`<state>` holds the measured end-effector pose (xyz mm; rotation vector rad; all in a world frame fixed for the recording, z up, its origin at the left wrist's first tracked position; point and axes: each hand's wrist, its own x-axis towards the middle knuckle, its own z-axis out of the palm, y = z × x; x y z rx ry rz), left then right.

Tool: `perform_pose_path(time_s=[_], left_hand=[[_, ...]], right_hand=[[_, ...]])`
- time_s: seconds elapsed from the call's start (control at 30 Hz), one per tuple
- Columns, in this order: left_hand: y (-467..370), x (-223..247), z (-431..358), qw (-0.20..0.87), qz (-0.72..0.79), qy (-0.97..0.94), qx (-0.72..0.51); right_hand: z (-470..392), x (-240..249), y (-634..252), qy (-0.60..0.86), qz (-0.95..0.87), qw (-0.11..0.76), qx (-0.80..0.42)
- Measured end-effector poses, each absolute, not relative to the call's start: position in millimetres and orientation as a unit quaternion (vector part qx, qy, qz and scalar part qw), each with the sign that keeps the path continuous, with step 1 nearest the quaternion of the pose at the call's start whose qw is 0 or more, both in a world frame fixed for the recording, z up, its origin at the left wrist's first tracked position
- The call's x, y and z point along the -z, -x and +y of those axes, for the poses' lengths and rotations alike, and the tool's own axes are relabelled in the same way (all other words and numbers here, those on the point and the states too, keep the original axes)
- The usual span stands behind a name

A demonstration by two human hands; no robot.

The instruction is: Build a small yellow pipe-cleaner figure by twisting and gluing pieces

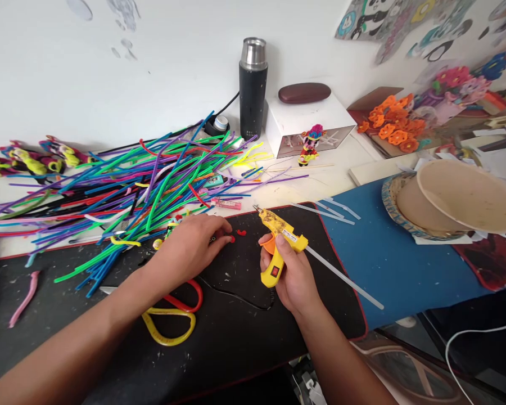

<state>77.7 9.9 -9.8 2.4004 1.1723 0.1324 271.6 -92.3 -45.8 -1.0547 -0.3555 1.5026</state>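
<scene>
My right hand (293, 270) grips a yellow hot glue gun (283, 230), with its fingers near the orange trigger (269, 245) and its metal nozzle pointing up and left. A long translucent glue stick (346, 278) juts from the back of the gun. Low over the black mat, my left hand (191, 242) has thumb and forefinger drawn together at a small red piece (232, 239). Another short red piece (242, 232) lies just right of it. Partly under my left forearm are scissors (171, 326) with one red and one yellow handle.
Many coloured pipe cleaners (181, 163) are heaped behind the mat (236, 337). A black thermos (253, 90), a white box (306, 115) and a small figure (311, 146) stand at the back. Loose glue sticks (329, 211) and a beige bucket (430, 197) are on the right.
</scene>
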Motion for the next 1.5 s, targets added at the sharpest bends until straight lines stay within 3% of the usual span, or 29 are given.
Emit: perform_pose_path(time_s=[0.73,1.13,1.5], left_hand=[[-80.4,22.6,10.5,0.141,0.392,-0.909,-0.016],[-66.3,8.2,14.8,0.169,0.413,-0.893,-0.052],[-83.9,17.6,16.0,0.178,0.346,-0.921,-0.027]], right_hand=[[-91.6,43.7,-270.9,0.458,-0.154,0.59,-0.646],[-91.8,43.2,-271.3,0.456,-0.153,0.59,-0.648],[-90.6,41.6,-270.5,0.474,-0.151,0.588,-0.638]])
